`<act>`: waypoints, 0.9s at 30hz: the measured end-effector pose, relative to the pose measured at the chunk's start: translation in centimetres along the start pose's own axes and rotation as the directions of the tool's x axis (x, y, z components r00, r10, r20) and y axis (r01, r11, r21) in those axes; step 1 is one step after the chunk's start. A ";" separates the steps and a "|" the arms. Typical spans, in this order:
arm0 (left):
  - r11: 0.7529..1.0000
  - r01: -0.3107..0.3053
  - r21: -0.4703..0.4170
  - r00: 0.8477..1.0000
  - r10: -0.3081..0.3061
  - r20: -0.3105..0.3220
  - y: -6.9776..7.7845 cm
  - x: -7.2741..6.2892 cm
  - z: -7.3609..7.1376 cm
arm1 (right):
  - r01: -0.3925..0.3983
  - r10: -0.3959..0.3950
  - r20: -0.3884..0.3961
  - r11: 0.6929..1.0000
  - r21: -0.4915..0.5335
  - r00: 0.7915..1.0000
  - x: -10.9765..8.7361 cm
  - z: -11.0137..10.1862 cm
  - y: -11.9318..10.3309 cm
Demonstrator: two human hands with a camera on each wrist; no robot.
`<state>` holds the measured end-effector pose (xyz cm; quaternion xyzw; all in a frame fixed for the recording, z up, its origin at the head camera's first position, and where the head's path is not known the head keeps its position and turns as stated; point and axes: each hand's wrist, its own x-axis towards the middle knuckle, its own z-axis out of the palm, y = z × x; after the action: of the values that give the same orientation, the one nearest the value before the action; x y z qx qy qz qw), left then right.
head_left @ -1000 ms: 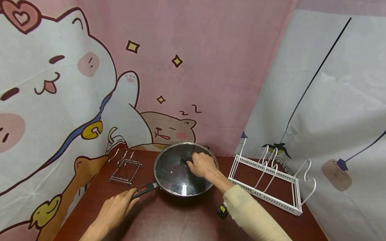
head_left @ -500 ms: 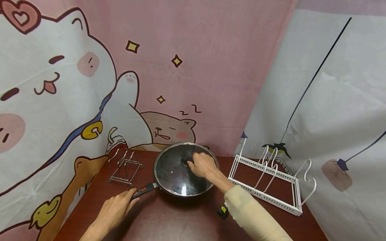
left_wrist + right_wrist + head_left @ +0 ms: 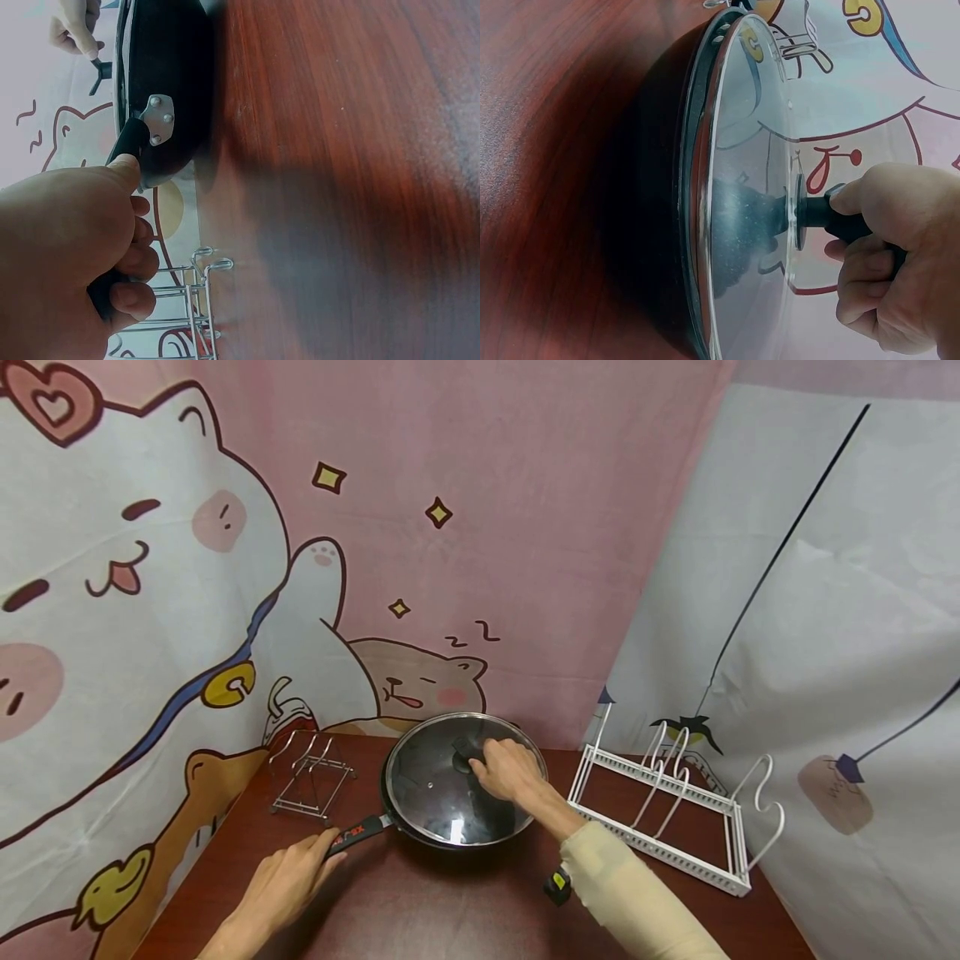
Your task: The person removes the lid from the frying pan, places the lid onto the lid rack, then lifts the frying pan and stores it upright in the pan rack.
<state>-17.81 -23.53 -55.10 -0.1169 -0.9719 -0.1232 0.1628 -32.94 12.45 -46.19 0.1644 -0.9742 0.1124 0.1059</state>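
A black wok [image 3: 176, 67] stands on the table, its long black handle [image 3: 360, 835] pointing toward the front left. My left hand [image 3: 288, 872] grips that handle, with the fingers [image 3: 135, 262] wrapped around it in the left wrist view. Over the wok is a glass lid [image 3: 442, 806] with a metal rim. My right hand [image 3: 512, 770] holds the lid's black knob [image 3: 821, 212] between thumb and curled fingers. A narrow gap shows between the lid's edge and the wok's rim [image 3: 690, 150] in the right wrist view.
A small metal wire rack [image 3: 318, 766] stands left of the wok. To the right is a larger white rack [image 3: 641, 839] with upright wire dividers. A cloth backdrop [image 3: 540, 543] with cartoon animals hangs behind the reddish-brown table [image 3: 420, 902].
The lid has shifted slightly to the right and up along with my right hand, uncovering a sliver of the wok's left rim. My left hand has stayed on the handle.
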 end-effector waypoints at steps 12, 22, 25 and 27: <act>1.000 -0.025 0.018 0.999 0.025 -0.023 -0.1 0.0 0.1 | -0.014 0.014 0.007 1.000 0.013 1.000 -0.3 -0.5 0.2; 1.000 -0.016 0.018 1.000 0.016 -0.018 -0.1 -0.1 0.1 | -0.021 0.022 -0.008 0.999 0.032 1.000 -0.4 -0.8 0.6; 1.000 -0.021 0.018 0.999 0.021 -0.028 -0.1 -0.1 0.1 | -0.013 0.014 -0.015 0.999 0.039 1.000 -0.4 -1.0 0.6; 1.000 -0.025 0.016 0.999 0.026 -0.034 -0.1 -0.1 0.2 | -0.008 0.008 -0.017 0.999 0.043 1.000 -0.4 -1.1 0.6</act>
<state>-17.83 -23.60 -55.28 -0.1259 -0.9684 -0.1156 0.1818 -32.54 13.41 -45.36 0.1618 -0.9713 0.1352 0.1105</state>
